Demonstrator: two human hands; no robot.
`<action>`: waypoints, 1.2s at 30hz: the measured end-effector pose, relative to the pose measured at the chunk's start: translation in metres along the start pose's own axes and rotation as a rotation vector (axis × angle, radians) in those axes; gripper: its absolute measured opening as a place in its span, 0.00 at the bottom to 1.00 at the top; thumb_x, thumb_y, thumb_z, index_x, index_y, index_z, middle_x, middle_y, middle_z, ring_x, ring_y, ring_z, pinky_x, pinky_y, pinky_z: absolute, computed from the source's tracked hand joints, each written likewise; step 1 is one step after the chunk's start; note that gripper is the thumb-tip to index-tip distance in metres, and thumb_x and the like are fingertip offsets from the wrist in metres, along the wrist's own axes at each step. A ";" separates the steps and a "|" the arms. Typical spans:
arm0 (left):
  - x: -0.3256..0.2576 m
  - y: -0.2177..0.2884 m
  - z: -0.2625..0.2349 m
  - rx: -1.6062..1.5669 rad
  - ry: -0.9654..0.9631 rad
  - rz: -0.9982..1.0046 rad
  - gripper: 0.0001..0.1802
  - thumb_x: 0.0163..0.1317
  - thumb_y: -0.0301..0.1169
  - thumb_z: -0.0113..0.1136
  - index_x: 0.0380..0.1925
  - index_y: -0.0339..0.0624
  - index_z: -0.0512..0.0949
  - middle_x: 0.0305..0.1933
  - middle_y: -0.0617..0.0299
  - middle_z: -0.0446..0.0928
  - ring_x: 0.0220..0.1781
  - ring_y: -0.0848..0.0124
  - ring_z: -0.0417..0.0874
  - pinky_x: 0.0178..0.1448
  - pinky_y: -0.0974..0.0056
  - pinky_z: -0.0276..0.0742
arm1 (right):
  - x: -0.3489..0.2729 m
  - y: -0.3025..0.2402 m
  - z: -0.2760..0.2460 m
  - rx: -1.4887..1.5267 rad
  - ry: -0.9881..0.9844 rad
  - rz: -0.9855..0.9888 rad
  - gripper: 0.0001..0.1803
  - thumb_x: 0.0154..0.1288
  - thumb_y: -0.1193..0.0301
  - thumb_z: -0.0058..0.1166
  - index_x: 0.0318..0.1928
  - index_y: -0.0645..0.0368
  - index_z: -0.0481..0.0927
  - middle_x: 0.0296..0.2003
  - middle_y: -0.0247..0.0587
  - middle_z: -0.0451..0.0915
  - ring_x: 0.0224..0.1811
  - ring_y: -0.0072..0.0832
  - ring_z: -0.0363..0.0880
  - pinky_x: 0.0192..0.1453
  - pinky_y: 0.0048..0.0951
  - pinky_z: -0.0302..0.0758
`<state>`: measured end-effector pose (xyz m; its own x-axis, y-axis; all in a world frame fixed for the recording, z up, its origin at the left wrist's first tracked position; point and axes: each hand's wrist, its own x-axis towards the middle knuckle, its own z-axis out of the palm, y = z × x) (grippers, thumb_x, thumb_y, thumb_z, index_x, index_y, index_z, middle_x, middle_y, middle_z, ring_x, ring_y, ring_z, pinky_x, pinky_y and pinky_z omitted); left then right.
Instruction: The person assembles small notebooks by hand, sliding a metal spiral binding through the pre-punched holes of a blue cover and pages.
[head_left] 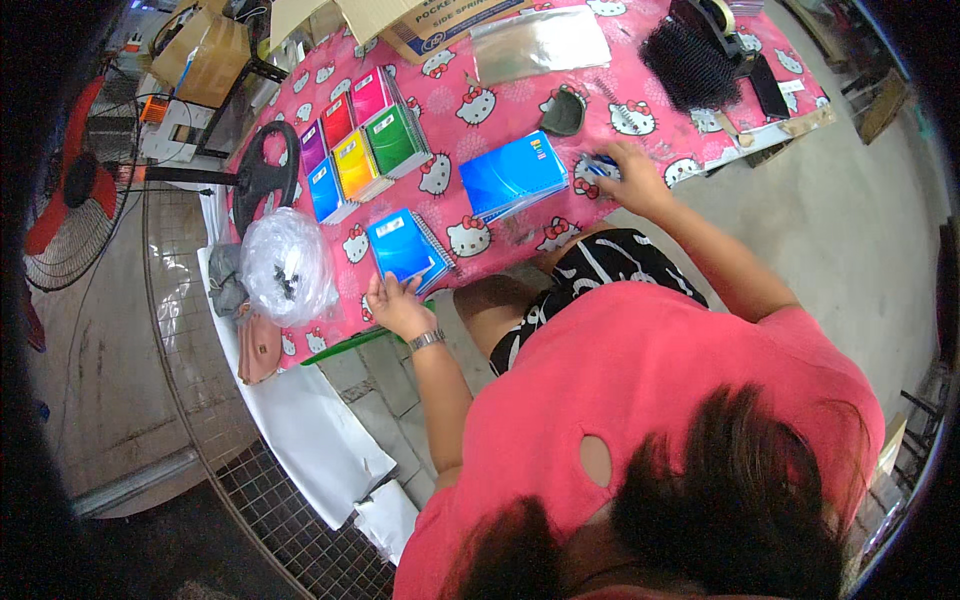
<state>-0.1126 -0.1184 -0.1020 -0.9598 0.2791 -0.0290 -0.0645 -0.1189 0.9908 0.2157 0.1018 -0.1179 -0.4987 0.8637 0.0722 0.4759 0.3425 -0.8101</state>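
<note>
My left hand (400, 308) is at the near edge of a blue spiral notebook (402, 245), its fingertips closed on the cover's lower edge. This notebook lies on a small stack with black coil bindings along the right side. My right hand (634, 180) is closed around a small blue-handled tool (598, 166), mostly hidden by the fingers. Between the hands lies a stack of larger-looking blue notebooks or covers (512, 176). Farther left are several stacks of spiral notebooks in blue, yellow (357, 165), green (392, 140), red, pink and purple.
A pink patterned cloth (445, 90) covers the table. Black coils (690, 62) lie at the far right, near a dark green scoop-like piece (564, 112) and clear plastic sheets (540, 45). A plastic bag (288, 265), cardboard box (430, 25) and fan (80, 190) are around the left side.
</note>
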 end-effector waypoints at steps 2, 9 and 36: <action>0.005 -0.019 -0.015 0.044 0.064 -0.029 0.16 0.63 0.20 0.56 0.50 0.32 0.67 0.44 0.54 0.75 0.35 0.67 0.80 0.22 0.68 0.80 | -0.011 0.018 0.011 -0.441 0.029 -0.134 0.23 0.51 0.64 0.65 0.50 0.56 0.79 0.47 0.51 0.75 0.52 0.47 0.74 0.57 0.48 0.69; 0.004 -0.047 -0.026 0.693 0.148 0.292 0.14 0.57 0.25 0.66 0.41 0.32 0.75 0.40 0.52 0.80 0.36 0.65 0.81 0.39 0.63 0.80 | 0.050 0.042 -0.002 -0.532 0.293 -0.102 0.22 0.57 0.57 0.58 0.47 0.59 0.78 0.45 0.51 0.77 0.49 0.50 0.76 0.53 0.47 0.73; -0.051 0.069 0.150 0.825 -1.115 1.142 0.12 0.56 0.27 0.60 0.41 0.41 0.80 0.42 0.54 0.81 0.43 0.56 0.80 0.49 0.55 0.76 | 0.041 -0.070 -0.034 0.134 -0.117 -0.492 0.13 0.60 0.76 0.57 0.47 0.58 0.82 0.40 0.45 0.78 0.44 0.40 0.78 0.48 0.34 0.75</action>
<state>-0.0276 0.0019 -0.0121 0.2125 0.8941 0.3943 0.9040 -0.3331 0.2681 0.1868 0.1257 -0.0380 -0.7214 0.5628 0.4034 0.0718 0.6402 -0.7648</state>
